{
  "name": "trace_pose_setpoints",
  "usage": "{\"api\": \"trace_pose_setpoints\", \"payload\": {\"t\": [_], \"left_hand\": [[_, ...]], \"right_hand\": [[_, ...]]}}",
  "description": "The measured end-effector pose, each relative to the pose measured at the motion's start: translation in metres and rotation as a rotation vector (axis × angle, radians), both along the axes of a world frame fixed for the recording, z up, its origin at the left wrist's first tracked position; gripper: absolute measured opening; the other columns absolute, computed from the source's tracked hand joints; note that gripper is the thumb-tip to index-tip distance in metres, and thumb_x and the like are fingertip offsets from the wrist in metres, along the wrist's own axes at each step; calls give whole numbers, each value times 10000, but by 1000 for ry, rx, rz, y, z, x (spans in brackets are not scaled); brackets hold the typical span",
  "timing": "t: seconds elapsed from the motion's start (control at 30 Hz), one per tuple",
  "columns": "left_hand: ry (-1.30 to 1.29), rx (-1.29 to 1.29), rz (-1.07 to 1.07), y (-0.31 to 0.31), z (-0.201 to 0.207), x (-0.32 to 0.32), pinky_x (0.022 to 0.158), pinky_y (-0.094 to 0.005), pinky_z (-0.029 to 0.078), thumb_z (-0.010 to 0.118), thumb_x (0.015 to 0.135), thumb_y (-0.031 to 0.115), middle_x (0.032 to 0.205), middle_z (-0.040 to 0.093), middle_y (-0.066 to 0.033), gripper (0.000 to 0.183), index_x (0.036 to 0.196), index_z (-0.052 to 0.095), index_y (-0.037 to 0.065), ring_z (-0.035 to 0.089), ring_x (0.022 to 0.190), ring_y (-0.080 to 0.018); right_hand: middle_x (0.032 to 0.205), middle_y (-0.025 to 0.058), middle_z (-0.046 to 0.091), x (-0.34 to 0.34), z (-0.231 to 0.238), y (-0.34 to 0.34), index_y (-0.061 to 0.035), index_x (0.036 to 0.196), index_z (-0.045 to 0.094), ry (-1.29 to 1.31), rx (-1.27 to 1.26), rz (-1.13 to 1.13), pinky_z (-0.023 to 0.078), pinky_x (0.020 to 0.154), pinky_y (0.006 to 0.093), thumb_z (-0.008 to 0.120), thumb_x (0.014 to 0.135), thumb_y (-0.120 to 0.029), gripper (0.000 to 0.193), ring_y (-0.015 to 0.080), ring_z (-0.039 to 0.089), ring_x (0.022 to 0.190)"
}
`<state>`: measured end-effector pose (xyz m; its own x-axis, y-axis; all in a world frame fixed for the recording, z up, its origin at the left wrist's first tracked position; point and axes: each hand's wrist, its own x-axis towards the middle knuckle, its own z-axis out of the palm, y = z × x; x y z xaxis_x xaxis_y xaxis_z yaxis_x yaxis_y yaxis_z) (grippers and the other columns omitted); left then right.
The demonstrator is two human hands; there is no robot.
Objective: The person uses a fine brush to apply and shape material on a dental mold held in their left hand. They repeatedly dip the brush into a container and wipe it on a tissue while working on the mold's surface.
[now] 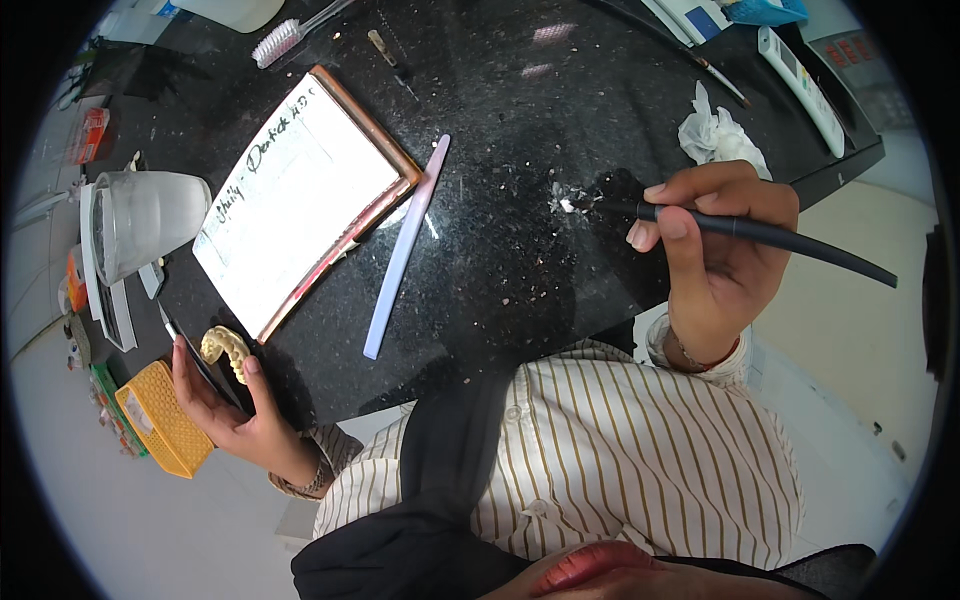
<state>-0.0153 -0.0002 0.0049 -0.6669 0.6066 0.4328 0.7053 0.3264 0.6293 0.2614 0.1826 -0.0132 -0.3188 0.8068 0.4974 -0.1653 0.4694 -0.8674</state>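
Observation:
At the lower left, my left hand [235, 425] is closed around a yellowish dental arch model [224, 340], held between thumb and fingers. A slim dark-handled tool with a pointed tip [205, 370] lies along the same fingers. My right hand [725, 240] pinches a slim black-handled tool [800, 238], its far end tapering toward the table. That tip reaches a small white dab of material [568, 205] on the black tabletop, with white smears around it. Whether the tip is bristle or metal I cannot make out.
An open notepad [305, 205] with handwriting and a pale nail-file-shaped stick [405, 250] lie between my hands. A plastic cup [150, 220] and yellow basket [165, 415] are at left. Crumpled tissue [720, 130], a white remote [802, 90] and a toothbrush-like brush [280, 42] lie farther back.

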Motion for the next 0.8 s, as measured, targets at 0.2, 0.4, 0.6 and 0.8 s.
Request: {"api": "trace_pose_setpoints", "payload": {"t": [0.2, 0.4, 0.6, 0.8], "left_hand": [[11, -22, 17, -2, 3, 2, 1042, -374, 304, 591, 780, -29, 1307, 440, -192, 524, 1268, 400, -43, 414, 1229, -274], [2, -26, 12, -1, 2, 1, 1036, -367, 317, 576, 820, -30, 1308, 442, -178, 464, 1255, 413, -35, 413, 1232, -259], [3, -28, 10, -2, 1, 0, 1032, -367, 323, 579, 806, -35, 1305, 446, -179, 482, 1258, 412, -34, 421, 1225, -259], [-3, -23, 16, -2, 0, -1, 1033, -373, 322, 596, 774, -30, 1297, 453, -190, 525, 1265, 410, -37, 430, 1216, -271]], "right_hand": [[894, 188, 558, 0, 1, 1, -5, 959, 391, -14, 18, -8, 513, 542, 199, 603, 782, 112, 300, 131, 585, 610], [892, 189, 562, -1, 1, 0, -3, 961, 390, -48, 20, -15, 512, 535, 197, 608, 782, 107, 303, 135, 594, 611], [906, 194, 560, -2, 0, 1, 2, 972, 382, -80, 64, 2, 519, 542, 199, 606, 785, 103, 308, 140, 599, 613], [907, 197, 561, -3, -2, 2, 3, 970, 391, -7, 27, -41, 524, 571, 209, 596, 791, 104, 290, 146, 604, 636]]}}
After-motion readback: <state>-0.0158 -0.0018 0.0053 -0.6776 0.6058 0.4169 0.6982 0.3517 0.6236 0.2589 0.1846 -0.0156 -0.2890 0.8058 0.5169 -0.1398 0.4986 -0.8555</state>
